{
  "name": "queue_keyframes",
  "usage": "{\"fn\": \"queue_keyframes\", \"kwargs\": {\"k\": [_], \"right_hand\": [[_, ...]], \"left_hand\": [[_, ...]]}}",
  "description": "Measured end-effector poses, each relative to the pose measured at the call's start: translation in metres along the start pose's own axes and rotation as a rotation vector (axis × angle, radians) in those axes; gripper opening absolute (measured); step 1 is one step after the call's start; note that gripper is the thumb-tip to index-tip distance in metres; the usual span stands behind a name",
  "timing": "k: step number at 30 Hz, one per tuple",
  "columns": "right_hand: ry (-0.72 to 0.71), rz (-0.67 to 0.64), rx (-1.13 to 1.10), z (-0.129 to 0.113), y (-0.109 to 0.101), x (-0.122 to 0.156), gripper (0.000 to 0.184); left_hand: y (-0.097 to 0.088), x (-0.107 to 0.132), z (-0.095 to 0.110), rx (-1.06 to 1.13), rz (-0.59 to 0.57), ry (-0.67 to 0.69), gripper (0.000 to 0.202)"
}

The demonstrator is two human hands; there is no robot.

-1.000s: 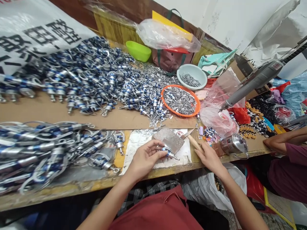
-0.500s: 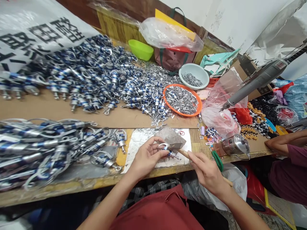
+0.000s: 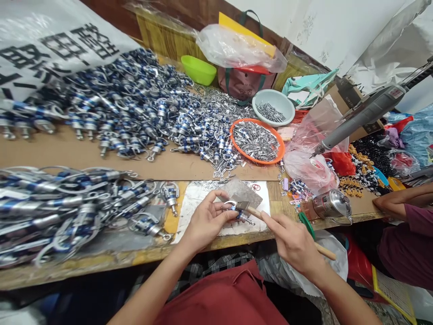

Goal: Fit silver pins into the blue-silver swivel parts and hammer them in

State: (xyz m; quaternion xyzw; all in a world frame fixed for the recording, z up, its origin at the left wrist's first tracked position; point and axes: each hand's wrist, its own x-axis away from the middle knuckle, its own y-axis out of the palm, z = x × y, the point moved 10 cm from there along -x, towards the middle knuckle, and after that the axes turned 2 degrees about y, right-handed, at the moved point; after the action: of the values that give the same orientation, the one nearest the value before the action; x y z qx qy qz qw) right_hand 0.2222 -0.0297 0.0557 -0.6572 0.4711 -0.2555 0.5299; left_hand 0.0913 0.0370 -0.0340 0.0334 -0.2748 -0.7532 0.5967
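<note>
My left hand (image 3: 205, 220) pinches a small silver and blue metal fitting (image 3: 237, 212) over a white sheet (image 3: 196, 201) at the table's front edge. My right hand (image 3: 293, 243) grips the wooden handle (image 3: 324, 253) of a cleaver; its index finger lies along the handle. The cleaver's grey blade (image 3: 244, 193) rests against the fitting. Both hands are closed on what they hold.
A big heap of blue and silver fittings (image 3: 128, 108) covers the cardboard; more lie at the left (image 3: 67, 207). An orange dish (image 3: 256, 141) and a pale bowl (image 3: 273, 107) hold small metal parts. A steel kettle (image 3: 330, 206) and a hanging power tool (image 3: 361, 116) are right. Another person's arm (image 3: 402, 198) reaches in.
My right hand picked up the cleaver by its handle from the table and brought the blade onto the fitting. The left hand kept holding the fitting in place.
</note>
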Motion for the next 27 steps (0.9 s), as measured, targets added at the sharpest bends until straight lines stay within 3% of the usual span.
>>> {"fn": "queue_keyframes", "kwargs": {"k": [6, 10, 13, 15, 19, 23, 27], "right_hand": [[0.077, 0.058, -0.128, 0.016, 0.004, 0.008, 0.051], [0.304, 0.202, -0.287, 0.078, 0.004, 0.020, 0.042], [0.458, 0.117, -0.275, 0.120, 0.016, 0.021, 0.041], [0.457, 0.070, -0.125, 0.129, 0.017, 0.009, 0.034], [0.258, 0.098, 0.181, 0.103, 0.015, -0.057, 0.026], [-0.093, -0.152, 0.466, 0.063, 0.063, -0.137, 0.034], [-0.153, -0.243, 0.514, 0.053, 0.087, -0.173, 0.027]], "left_hand": [[0.001, -0.001, 0.002, -0.021, -0.004, 0.005, 0.046], [-0.003, -0.001, 0.000, -0.055, 0.004, 0.003, 0.042], [-0.010, 0.000, 0.003, -0.199, 0.055, 0.046, 0.026], [-0.018, 0.003, 0.011, -0.304, 0.133, 0.127, 0.015], [-0.022, 0.008, 0.034, -0.441, 0.227, 0.349, 0.007], [-0.012, 0.009, 0.044, -0.551, 0.172, 0.454, 0.003], [-0.005, 0.008, 0.044, -0.557, 0.103, 0.463, 0.003]]}}
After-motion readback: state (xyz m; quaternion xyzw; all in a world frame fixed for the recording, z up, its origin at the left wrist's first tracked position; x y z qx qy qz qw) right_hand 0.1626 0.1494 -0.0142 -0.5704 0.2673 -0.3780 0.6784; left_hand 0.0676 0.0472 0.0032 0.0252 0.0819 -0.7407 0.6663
